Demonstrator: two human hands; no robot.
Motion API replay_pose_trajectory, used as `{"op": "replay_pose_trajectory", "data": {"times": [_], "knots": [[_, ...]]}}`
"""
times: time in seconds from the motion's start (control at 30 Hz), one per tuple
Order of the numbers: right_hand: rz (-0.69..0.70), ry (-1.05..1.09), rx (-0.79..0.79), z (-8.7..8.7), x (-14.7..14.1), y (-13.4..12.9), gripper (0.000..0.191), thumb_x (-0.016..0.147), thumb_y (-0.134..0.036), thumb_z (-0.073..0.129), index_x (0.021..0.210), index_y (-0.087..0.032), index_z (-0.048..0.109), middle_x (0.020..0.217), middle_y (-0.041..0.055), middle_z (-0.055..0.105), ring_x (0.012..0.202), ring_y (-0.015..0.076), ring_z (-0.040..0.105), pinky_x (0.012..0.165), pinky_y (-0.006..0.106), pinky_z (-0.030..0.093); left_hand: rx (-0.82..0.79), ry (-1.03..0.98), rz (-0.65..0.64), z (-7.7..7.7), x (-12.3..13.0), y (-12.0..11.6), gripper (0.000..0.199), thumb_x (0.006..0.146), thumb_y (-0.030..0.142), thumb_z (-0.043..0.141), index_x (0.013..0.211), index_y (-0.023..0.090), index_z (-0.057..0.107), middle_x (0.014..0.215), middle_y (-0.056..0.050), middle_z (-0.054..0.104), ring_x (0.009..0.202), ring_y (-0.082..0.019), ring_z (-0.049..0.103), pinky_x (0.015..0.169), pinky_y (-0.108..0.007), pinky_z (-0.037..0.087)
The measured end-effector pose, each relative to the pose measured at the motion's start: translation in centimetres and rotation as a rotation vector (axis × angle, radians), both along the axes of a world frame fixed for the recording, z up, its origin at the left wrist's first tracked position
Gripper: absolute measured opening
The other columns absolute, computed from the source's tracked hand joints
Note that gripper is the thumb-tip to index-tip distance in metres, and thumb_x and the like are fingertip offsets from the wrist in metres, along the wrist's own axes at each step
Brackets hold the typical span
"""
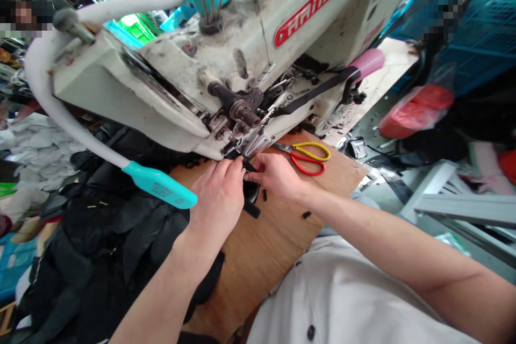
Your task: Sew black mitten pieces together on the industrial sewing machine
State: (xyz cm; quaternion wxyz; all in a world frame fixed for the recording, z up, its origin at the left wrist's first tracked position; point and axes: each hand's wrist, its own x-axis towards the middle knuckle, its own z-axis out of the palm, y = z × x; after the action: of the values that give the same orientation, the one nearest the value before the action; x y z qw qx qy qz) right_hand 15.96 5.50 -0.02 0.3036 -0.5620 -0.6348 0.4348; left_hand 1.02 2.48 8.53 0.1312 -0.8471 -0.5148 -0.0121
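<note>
Left hand (217, 199) and right hand (272, 172) are pinching black strap (250, 208) at the presser foot (256, 145); an accidental machine start risks pierced fingers.

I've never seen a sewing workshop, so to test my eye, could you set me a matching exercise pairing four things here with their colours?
Things:
1. Scissors handles
2. Sewing machine
3. Wooden board
4. Strip between the left hand and right hand; its loose end is at

Colours:
A. Black
B. Off-white
C. Red and yellow
D. Light brown

Right pairs: 1-C, 2-B, 3-D, 4-A
</note>
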Motion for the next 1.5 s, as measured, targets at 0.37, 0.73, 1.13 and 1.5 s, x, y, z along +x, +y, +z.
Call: {"op": "replay_pose_trajectory", "data": {"times": [0.37, 0.73, 1.13, 1.5], "knots": [[0.166, -0.06, 0.137, 0.4, 1.6, -0.1, 0.013, 0.082, -0.014, 0.062, 0.07, -0.018, 0.056, 0.064, -0.0024, 0.058, 0.056, 0.0102, 0.044, 0.056, 0.024, 0.029, -0.061, -0.077, -0.114, -0.9, -1.0, -0.1, 0.03, 0.1, 0.021, 0.046, 0.125, 0.016, 0.062, 0.118, -0.009, 0.069, 0.106, -0.022, 0.063, 0.09, -0.035, 0.052], [0.222, 0.063, 0.063, 0.7, 2.2, 0.5, 0.006, 0.076, -0.018, 0.058, 0.07, -0.017, 0.059, 0.06, -0.0035, 0.058, 0.054, 0.0093, 0.048, 0.051, 0.021, 0.033, -0.079, -0.035, -0.086, -2.9, -0.7, -1.0, 0.033, 0.099, 0.018, 0.047, 0.13, 0.016, 0.059, 0.118, -0.011, 0.066, 0.105, -0.025, 0.059, 0.086, -0.038, 0.05], [0.103, -0.015, 0.059, 2.0, 0.7, 2.0, 0.004, 0.07, -0.018, 0.059, 0.069, -0.017, 0.064, 0.059, -0.0028, 0.06, 0.054, 0.0108, 0.05, 0.051, 0.022, 0.034, -0.151, -0.006, 0.01, -1.4, -0.1, 1.0, 0.028, 0.1, 0.021, 0.044, 0.121, 0.017, 0.062, 0.106, -0.008, 0.066, 0.1, -0.024, 0.06, 0.08, -0.037, 0.049], [-0.215, 0.14, 0.081, 0.0, -2.6, -1.5, 0.022, 0.073, -0.013, 0.052, 0.094, -0.018, 0.059, 0.093, 0.0052, 0.067, 0.081, 0.0194, 0.06, 0.072, 0.031, 0.047, -0.195, 0.185, -0.076, 0.6, 0.5, 0.8, 0.033, 0.096, 0.012, 0.043, 0.119, 0.015, 0.066, 0.109, -0.008, 0.069, 0.1, -0.027, 0.061, 0.08, -0.041, 0.051]]}}
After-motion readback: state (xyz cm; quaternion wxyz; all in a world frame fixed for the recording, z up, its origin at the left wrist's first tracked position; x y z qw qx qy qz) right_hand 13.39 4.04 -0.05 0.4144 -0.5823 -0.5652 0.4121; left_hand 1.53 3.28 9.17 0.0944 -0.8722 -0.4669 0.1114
